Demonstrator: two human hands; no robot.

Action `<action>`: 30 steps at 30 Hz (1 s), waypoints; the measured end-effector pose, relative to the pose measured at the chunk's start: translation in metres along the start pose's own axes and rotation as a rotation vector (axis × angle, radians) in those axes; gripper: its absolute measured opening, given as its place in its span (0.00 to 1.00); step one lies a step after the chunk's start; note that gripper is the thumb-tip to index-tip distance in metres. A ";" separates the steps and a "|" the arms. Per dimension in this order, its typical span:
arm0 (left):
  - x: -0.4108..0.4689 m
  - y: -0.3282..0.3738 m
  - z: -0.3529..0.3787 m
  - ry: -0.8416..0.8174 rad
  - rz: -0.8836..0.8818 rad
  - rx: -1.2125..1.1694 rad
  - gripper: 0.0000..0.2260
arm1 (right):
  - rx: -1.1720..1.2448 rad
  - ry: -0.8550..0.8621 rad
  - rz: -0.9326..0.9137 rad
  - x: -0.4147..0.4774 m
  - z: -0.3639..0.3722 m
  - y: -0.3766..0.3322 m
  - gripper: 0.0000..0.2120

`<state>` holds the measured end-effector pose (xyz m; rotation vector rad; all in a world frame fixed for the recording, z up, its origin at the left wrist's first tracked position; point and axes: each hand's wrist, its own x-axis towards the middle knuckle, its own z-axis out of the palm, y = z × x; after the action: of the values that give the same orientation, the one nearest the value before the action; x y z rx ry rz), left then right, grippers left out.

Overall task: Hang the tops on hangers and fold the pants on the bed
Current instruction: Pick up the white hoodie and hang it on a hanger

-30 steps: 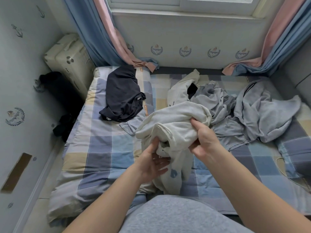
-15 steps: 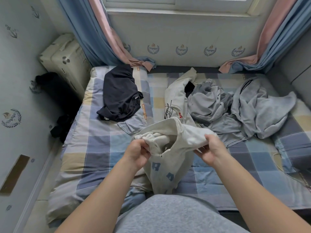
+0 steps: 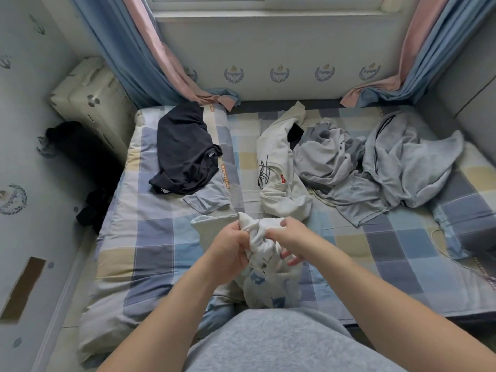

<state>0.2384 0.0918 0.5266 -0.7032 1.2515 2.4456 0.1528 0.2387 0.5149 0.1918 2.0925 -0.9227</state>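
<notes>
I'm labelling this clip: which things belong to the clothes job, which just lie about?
Job: white printed garment gripped by left hand and right hand; cream top; grey clothes; dark top; bed.
Lying about: suitcase; curtains; black bag.

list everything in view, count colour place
white garment with blue letters: one, white, in both hands
cream top with script print: one, cream, mid bed
dark navy top: one, navy, bed's far left
crumpled grey clothing heap: count unclear, grey, beside cream top
grey garment with dark stripes: one, grey, bed's far right
checked bedsheet: one, blue and cream, under all
curtains: two, blue and pink, window sides
cream hard suitcase: one, cream, left of bed
left hand: one, gripping white garment
right hand: one, gripping it too
</notes>
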 end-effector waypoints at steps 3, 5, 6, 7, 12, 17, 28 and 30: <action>-0.006 0.002 0.004 -0.037 -0.015 0.040 0.16 | -0.329 -0.078 0.084 0.011 0.009 0.007 0.15; -0.008 0.003 0.003 0.002 -0.015 0.069 0.15 | -0.447 -0.087 0.094 0.018 0.014 0.019 0.07; -0.008 0.002 0.003 0.042 -0.011 0.068 0.14 | -0.411 -0.066 0.102 0.024 0.016 0.028 0.07; -0.006 0.002 0.001 0.099 -0.001 0.051 0.14 | -0.249 -0.049 0.138 0.027 0.018 0.035 0.05; 0.013 -0.001 -0.031 0.451 0.019 -0.424 0.22 | 1.063 -0.098 0.208 0.040 -0.009 0.053 0.12; 0.023 -0.022 -0.061 0.517 -0.140 -0.600 0.18 | 1.248 -0.051 0.243 0.042 -0.019 0.073 0.12; 0.033 -0.058 -0.063 0.372 -0.409 -0.137 0.15 | 1.364 -0.109 0.443 0.042 -0.021 0.114 0.25; 0.037 -0.058 -0.069 0.426 -0.304 -0.293 0.13 | 1.398 -0.066 0.414 0.040 -0.027 0.122 0.24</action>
<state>0.2550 0.0700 0.4329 -1.4408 0.8320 2.3113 0.1623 0.3379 0.4294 1.2046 0.9280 -1.8859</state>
